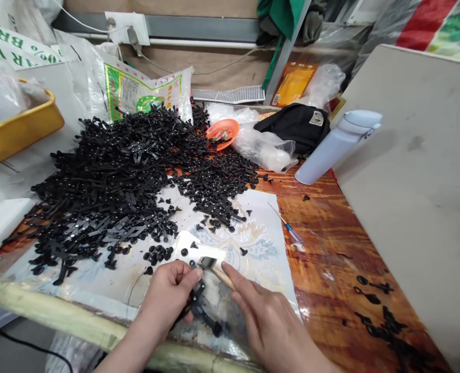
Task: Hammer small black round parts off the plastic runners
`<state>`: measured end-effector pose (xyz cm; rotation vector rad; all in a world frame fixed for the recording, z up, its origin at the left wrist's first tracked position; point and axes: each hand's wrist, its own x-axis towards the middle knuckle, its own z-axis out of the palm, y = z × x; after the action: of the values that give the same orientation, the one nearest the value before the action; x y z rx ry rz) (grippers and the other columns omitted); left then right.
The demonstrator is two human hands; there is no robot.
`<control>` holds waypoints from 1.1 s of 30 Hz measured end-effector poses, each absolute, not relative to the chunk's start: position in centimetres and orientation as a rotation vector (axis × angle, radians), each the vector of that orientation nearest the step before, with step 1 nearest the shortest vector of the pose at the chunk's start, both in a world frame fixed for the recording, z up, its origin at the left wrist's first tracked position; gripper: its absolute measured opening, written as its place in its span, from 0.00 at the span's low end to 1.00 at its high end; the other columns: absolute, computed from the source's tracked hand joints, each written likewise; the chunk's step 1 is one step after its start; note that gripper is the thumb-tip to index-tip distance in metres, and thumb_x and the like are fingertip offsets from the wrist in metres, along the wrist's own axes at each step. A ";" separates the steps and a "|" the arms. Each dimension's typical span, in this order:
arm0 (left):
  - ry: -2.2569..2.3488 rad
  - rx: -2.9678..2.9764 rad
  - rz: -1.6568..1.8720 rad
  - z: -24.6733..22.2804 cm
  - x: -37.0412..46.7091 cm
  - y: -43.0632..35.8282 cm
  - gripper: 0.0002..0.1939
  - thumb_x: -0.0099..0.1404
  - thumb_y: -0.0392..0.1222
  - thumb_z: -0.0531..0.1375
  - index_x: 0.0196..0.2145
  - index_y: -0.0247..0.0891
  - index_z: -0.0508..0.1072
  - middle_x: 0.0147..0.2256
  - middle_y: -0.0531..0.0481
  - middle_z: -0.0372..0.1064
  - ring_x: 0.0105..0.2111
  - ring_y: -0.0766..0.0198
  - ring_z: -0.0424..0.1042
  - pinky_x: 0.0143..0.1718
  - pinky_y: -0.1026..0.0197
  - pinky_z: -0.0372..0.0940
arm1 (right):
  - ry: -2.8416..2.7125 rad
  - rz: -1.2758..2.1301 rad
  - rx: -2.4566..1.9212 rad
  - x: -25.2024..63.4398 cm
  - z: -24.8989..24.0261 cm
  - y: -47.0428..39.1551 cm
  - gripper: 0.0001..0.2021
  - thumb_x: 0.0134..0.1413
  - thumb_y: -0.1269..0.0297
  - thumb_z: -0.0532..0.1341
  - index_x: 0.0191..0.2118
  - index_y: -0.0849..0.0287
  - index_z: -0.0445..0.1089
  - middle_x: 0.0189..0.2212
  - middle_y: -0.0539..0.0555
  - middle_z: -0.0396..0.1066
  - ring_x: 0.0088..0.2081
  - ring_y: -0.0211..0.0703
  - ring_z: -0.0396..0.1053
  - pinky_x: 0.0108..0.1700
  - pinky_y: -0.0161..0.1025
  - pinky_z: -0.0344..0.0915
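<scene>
My left hand (169, 292), near the table's front edge, has its thumb and fingers closed around a black plastic part (204, 311) with a round knob at its lower end. My right hand (266, 316) grips the wooden handle of a small tool (222, 277), index finger stretched along it. The tool's flat metal head (207, 262) is close to my left thumb, over a white pad (185, 243). Whether the head touches the black part cannot be made out. Small round black pieces (157, 254) lie left of the pad.
A big heap of black parts (124, 155) covers the table's left and middle. Beyond it are an orange dish (222, 133) and a black bag (295, 127). A light blue bottle (336, 147) and a screwdriver (291, 232) are to the right, a yellow bin (23, 129) to the left.
</scene>
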<state>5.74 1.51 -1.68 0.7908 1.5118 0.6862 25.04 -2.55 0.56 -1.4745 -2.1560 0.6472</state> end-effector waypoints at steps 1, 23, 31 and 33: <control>1.511 0.793 0.692 -1.8 5.8 1.5 0.19 0.49 0.54 0.64 0.17 0.41 0.61 0.10 0.64 0.50 0.07 0.73 0.50 0.08 0.68 0.52 | -2.195 0.670 -1.509 24.9 0.4 -2.6 0.24 0.62 0.68 0.46 0.63 0.57 0.55 0.39 0.61 0.76 0.33 0.50 0.76 0.32 0.43 0.73; 1.415 1.380 0.570 1.1 3.6 -0.8 0.14 0.52 0.44 0.63 0.14 0.39 0.69 0.15 0.56 0.58 0.19 0.66 0.57 0.23 0.66 0.54 | -1.426 1.717 -1.353 20.7 1.5 1.9 0.08 0.43 0.68 0.64 0.33 0.63 0.71 0.22 0.46 0.66 0.24 0.33 0.62 0.28 0.31 0.59; 1.046 0.815 0.952 0.7 -2.2 -2.7 0.43 0.39 0.71 0.62 0.46 0.37 0.75 0.43 0.37 0.74 0.42 0.45 0.69 0.41 0.55 0.62 | -0.954 1.960 -1.257 20.3 3.5 0.0 0.21 0.37 0.55 0.71 0.37 0.61 0.69 0.26 0.49 0.70 0.16 0.25 0.51 0.15 0.26 0.46; 1.014 0.715 0.984 0.2 -1.8 -3.2 0.42 0.38 0.70 0.64 0.45 0.38 0.76 0.42 0.37 0.74 0.41 0.46 0.71 0.37 0.55 0.64 | -0.866 1.995 -1.214 19.9 3.5 -0.5 0.22 0.37 0.55 0.72 0.37 0.60 0.69 0.26 0.48 0.69 0.16 0.25 0.50 0.15 0.25 0.44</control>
<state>-1.78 -3.24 0.21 0.7150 1.0138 0.9845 19.90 -0.51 3.49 -1.2138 -0.8663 1.9951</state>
